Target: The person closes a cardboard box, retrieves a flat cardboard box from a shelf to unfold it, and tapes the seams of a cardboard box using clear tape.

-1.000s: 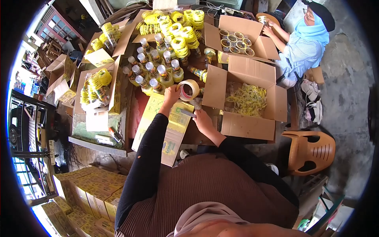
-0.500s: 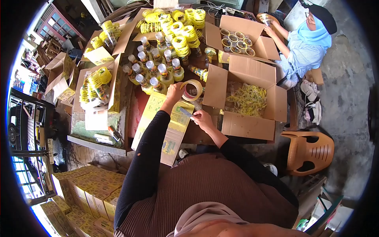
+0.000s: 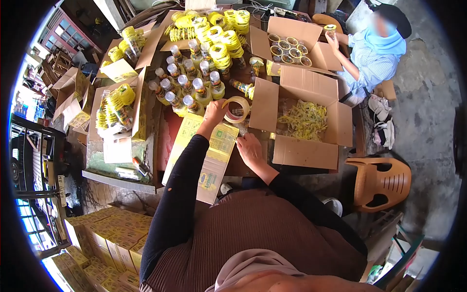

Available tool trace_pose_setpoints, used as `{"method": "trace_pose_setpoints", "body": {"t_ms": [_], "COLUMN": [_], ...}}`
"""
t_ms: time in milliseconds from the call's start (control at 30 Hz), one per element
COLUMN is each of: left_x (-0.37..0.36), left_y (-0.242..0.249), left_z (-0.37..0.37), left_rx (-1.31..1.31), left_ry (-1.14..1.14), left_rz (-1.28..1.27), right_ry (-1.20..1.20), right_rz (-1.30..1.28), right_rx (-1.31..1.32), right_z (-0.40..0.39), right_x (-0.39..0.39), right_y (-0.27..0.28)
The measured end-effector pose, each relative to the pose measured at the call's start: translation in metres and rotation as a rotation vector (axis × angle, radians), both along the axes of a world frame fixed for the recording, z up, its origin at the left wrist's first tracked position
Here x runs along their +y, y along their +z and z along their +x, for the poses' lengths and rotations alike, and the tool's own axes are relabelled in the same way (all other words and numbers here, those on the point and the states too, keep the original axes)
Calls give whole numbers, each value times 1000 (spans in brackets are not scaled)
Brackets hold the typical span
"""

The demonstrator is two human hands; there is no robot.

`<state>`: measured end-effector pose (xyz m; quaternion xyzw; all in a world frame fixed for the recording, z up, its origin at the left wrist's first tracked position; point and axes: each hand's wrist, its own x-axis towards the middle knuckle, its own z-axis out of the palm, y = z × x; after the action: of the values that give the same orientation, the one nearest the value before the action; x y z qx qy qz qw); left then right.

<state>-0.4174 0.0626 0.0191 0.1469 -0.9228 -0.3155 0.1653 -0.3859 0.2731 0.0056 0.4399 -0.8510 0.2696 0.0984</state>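
My left hand (image 3: pixel 214 114) is closed on a roll of clear tape (image 3: pixel 237 109), at the far end of a yellow-and-white carton (image 3: pixel 214 163) that lies in front of me. My right hand (image 3: pixel 250 148) is at the carton's right edge, fingers bent together; what they hold, if anything, is too hidden to make out. Clear-capped bottles (image 3: pixel 198 87) stand upright in a cluster just beyond the carton. Behind them are stacked yellow rings (image 3: pixel 221 51). Right of my hands sits an open cardboard box (image 3: pixel 305 155) with yellow shreds (image 3: pixel 305 120) inside.
An open box (image 3: pixel 318 64) of round-topped jars stands at the back right. Beside it a co-worker (image 3: pixel 372 56) holds a jar. Filled boxes (image 3: pixel 141 104) stand at the left. An orange chair (image 3: pixel 384 182) is at the right, stacked cartons (image 3: pixel 109 233) at the lower left.
My right hand has turned and moved down onto the carton's edge, and the grey blade seen in it before no longer shows. The co-worker's hands have raised a jar.
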Motion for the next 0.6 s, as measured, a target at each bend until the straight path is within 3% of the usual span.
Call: {"method": "trace_pose_setpoints", "body": {"t_ms": [100,433,600], "left_x": [-3,-2,0], "left_y": [0,1,3], "left_z": [0,0,3], "left_rx": [12,-12,27], "left_ry": [22,43,10], "left_rz": [-15,-19,-13], "right_ry": [4,-53,-60], "right_rz": [-115,-89,147], "right_rx": [29,-95,-44], "right_z": [0,2,-1], "right_x": [-11,-42,-54], "right_y": [5,-2,-25]}}
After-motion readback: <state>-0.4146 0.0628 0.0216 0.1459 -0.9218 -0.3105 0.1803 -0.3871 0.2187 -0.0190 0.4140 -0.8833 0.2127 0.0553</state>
